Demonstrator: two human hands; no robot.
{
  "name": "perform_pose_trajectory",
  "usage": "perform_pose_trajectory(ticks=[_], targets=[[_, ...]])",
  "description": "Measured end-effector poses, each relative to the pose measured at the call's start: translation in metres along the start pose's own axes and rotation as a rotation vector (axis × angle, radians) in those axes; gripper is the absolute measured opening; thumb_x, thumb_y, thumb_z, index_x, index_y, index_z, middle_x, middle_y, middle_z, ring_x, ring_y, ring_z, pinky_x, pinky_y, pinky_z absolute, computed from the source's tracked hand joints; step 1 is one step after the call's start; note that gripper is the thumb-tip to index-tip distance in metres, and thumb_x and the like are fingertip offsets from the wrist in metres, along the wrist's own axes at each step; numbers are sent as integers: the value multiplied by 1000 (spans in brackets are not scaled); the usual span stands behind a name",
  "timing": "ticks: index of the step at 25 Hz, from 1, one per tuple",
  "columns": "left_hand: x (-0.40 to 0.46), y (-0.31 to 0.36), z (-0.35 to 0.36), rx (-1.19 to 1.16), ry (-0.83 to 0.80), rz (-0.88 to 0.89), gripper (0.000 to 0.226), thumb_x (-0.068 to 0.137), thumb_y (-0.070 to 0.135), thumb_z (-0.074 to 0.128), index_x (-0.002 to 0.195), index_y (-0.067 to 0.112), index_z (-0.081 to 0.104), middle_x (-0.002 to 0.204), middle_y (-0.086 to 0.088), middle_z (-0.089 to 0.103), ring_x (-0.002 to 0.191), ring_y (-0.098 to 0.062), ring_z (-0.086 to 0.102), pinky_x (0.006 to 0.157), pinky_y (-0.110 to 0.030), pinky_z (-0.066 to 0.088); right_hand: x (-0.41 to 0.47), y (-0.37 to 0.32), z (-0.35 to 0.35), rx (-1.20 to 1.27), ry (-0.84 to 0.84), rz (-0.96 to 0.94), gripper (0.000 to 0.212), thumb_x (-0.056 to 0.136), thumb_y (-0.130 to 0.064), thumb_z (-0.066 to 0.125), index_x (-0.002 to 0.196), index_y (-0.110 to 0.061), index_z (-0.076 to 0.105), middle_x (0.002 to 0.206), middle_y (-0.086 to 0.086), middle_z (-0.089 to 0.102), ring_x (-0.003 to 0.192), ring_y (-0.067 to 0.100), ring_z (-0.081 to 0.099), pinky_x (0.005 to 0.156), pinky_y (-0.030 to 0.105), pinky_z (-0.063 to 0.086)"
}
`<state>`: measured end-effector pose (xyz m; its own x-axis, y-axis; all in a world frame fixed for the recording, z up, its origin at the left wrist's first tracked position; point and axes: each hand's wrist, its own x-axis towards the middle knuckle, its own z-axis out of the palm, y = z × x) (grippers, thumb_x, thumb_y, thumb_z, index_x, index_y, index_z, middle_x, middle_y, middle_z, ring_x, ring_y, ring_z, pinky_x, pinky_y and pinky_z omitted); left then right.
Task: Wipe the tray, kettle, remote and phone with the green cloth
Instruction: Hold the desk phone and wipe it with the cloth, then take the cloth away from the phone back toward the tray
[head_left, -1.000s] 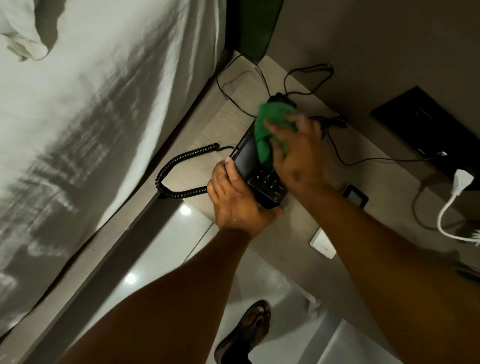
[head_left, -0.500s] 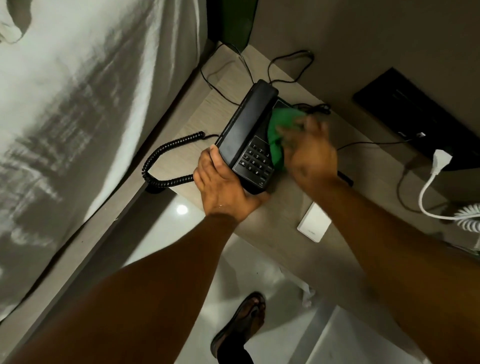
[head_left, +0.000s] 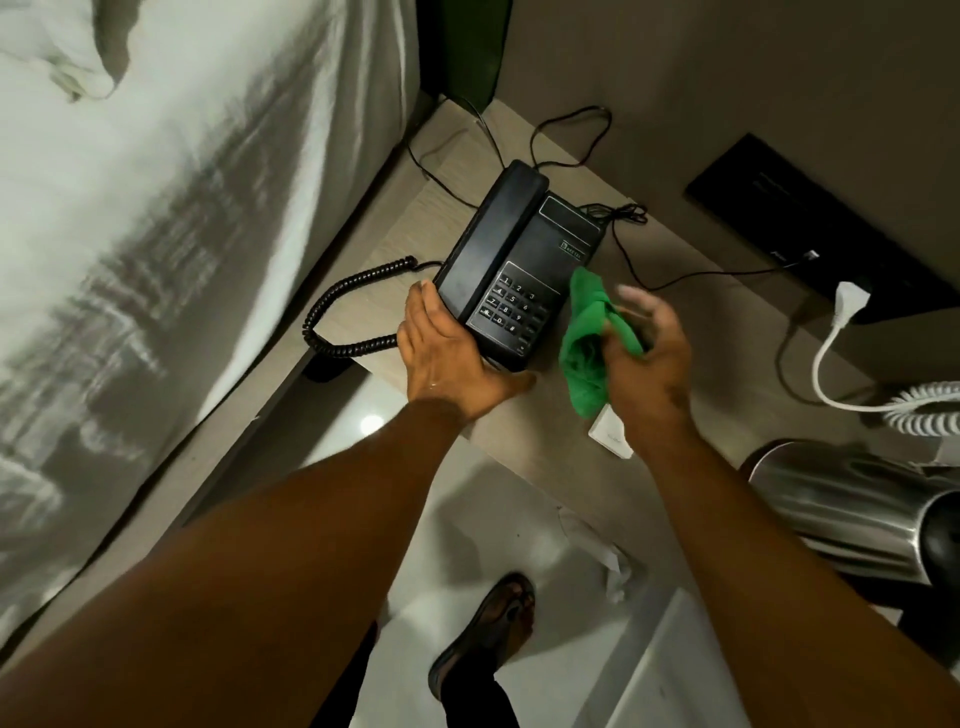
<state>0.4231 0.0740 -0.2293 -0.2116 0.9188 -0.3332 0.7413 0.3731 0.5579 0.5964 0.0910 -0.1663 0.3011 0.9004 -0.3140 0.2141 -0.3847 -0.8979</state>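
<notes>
Down on the pale wood worktop (head_left: 691, 410) sits the black phone (head_left: 519, 265), handset in its cradle and keypad facing up, with its coiled cord (head_left: 353, 306) looping off the near-left corner. The left hand (head_left: 447, 353) braces the phone's near-left end — palm flat, fingers (head_left: 418, 312) spread along the side of the handset, not curled round anything. The right hand (head_left: 644, 358) is just right of the phone, clear of it, with the green cloth (head_left: 587, 348) bunched in a loose pinch while the outer fingers stay splayed; the cloth hangs beside the keypad edge, whether touching it I cannot tell. A steel kettle (head_left: 852, 514) lies at the right edge, near a white plug (head_left: 852, 299) and its cable. A white bed (head_left: 156, 208) fills the left.
</notes>
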Motion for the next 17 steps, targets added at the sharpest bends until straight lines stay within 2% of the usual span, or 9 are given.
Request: perform_pose_trajectory(ticks=[2,4,5,7,9,11,13,14,17], targets=[[-10,6,-24,-126,-16,53,141,61,77,64,154,6,-15,167,-15,-11,155,-27,-11,125,-43,-10,-15,-19,-5,422,-32,212,31,94,-7,53,125,-11,54,120,16,63,107,32,63,79,38,58],[-16,16,-62,-489,-39,43,100,74,63,51,153,8,20,162,-12,22,152,-15,18,127,-47,11,-31,-47,9,673,-266,349,32,98,-22,44,125,-11,58,122,15,65,110,31,64,84,43,56],[-18,19,-85,-750,-58,-10,79,76,59,49,139,11,45,147,-9,45,138,-9,40,121,-48,29,-36,-62,24,722,-380,395,35,97,-27,43,123,-13,61,120,13,67,109,30,64,87,42,55],[-21,15,-137,-1143,-76,-91,50,76,54,56,105,16,69,113,-10,69,107,-18,65,98,-48,51,-44,-100,65,749,-579,475,45,96,-39,38,125,-13,60,127,16,62,118,35,58,100,51,46],[-25,-3,-197,-1258,16,-156,29,76,41,70,95,20,73,97,-10,76,92,-25,72,81,-47,59,-54,-149,117,737,-785,494,64,94,-57,31,132,-11,54,135,20,55,125,39,51,104,57,39],[-29,-33,-258,-1225,219,-180,26,76,27,75,100,15,72,99,-12,77,93,-30,74,82,-48,61,-66,-198,166,701,-984,446,77,86,-69,33,131,-10,54,133,20,57,124,38,53,102,56,43],[-34,-72,-310,-1211,381,-182,32,77,21,74,106,7,69,102,-14,77,98,-35,74,87,-49,60,-83,-232,213,538,-1141,368,65,88,-57,49,130,-9,54,133,21,58,121,37,56,98,54,46],[-36,-90,-331,-1203,426,-204,35,78,20,74,109,5,67,104,-15,77,98,-36,74,88,-49,60,-91,-241,237,399,-1148,309,51,89,-39,59,128,-8,55,130,21,60,117,37,59,94,53,50],[-45,-157,-379,-1092,595,-353,31,82,19,75,109,6,67,102,-15,77,92,-32,75,84,-51,61,-132,-267,326,18,-998,123,34,78,9,61,109,-6,63,111,23,68,97,39,68,79,50,58]])
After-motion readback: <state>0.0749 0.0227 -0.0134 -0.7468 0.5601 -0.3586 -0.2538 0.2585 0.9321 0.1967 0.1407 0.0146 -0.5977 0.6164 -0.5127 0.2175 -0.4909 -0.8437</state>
